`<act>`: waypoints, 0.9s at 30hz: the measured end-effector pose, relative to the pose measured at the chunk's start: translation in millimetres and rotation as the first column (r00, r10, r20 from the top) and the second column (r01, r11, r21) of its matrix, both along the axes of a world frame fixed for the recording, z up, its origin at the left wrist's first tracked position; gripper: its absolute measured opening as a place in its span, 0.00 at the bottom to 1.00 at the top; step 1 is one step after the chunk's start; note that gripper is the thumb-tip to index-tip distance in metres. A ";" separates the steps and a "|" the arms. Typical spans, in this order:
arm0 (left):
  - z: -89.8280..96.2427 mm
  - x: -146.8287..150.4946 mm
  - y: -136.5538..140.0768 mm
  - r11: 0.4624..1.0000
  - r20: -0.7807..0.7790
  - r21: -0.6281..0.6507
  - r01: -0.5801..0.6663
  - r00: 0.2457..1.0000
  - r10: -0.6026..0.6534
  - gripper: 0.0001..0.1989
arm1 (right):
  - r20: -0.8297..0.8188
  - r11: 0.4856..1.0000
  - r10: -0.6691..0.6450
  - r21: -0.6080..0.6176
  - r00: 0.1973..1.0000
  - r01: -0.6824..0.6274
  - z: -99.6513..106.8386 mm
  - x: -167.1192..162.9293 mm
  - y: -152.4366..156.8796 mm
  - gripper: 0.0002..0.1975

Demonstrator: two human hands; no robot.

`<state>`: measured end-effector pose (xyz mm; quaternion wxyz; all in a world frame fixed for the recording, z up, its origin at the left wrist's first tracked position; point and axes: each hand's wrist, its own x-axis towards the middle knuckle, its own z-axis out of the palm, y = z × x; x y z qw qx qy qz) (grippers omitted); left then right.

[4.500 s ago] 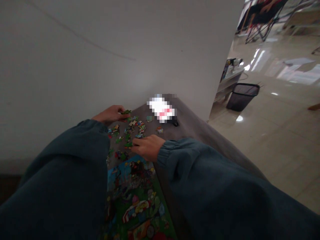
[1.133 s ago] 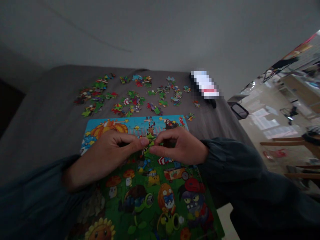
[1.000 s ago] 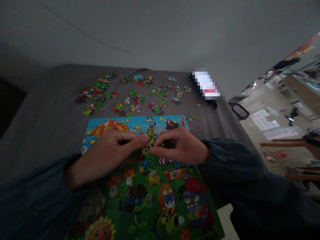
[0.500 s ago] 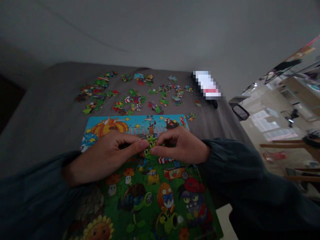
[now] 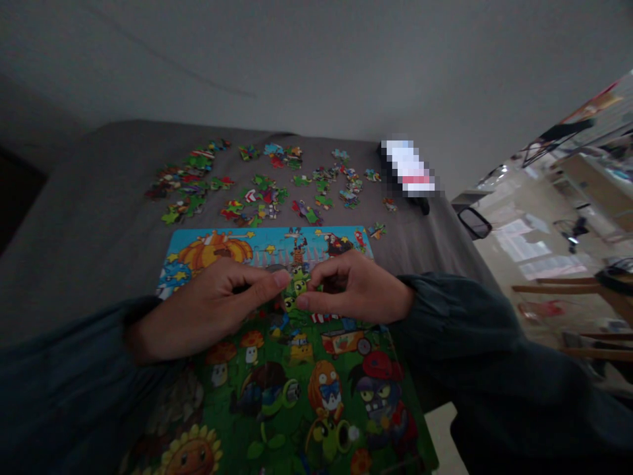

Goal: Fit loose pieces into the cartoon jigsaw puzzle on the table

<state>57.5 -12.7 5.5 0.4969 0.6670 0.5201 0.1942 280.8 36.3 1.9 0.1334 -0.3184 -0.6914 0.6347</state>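
Note:
A cartoon jigsaw puzzle [image 5: 267,439] lies on the grey cloth, with pumpkins, mushrooms, a sunflower and green pea plants on it. Over its upper middle, my left hand [image 5: 217,307] is closed, thumb pressed against the forefinger; whatever is in that pinch is hidden. Facing it from the right, my right hand [image 5: 356,287] pinches at the edge of a green puzzle piece [image 5: 298,287] showing pea-plant faces. The piece sits between both sets of fingertips. My fingers cover part of the picture around it.
Loose puzzle pieces [image 5: 264,191] lie scattered beyond the puzzle, with a denser heap [image 5: 182,181] at the left. A phone with a blurred screen [image 5: 408,168] rests at the back right, near a pale wall [image 5: 316,72]. Chairs and bright floor show far right.
My left thumb has shifted slightly, and a small red-and-white edge beside its tip no longer shows. My right hand stays almost in place. The view has moved a little.

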 end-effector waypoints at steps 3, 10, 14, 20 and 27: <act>1.3 0.8 -0.4 1.000 -0.008 -0.011 0.000 1.000 0.000 0.27 | -0.024 1.000 -0.012 -0.012 1.000 0.012 -0.4 -0.2 -0.4 0.18; -0.7 -1.0 4.3 0.998 0.001 0.055 0.040 0.999 -0.040 0.22 | -0.043 1.000 0.009 -0.021 0.999 -0.010 -4.5 -1.1 -0.3 0.18; 1.7 0.7 2.7 0.998 0.061 0.042 -0.046 0.997 0.043 0.23 | -0.092 1.000 -0.012 -0.001 0.996 0.012 -0.5 -1.6 0.2 0.18; 4.0 7.3 -0.8 0.887 0.296 -0.311 -0.342 0.852 0.432 0.24 | -0.148 0.883 -0.059 0.454 0.987 0.121 9.4 -3.6 -5.6 0.13; 10.3 20.2 -9.9 0.929 0.272 0.049 -0.368 0.899 0.342 0.18 | -0.114 0.950 -0.028 0.307 0.993 0.062 4.6 -8.8 -11.5 0.16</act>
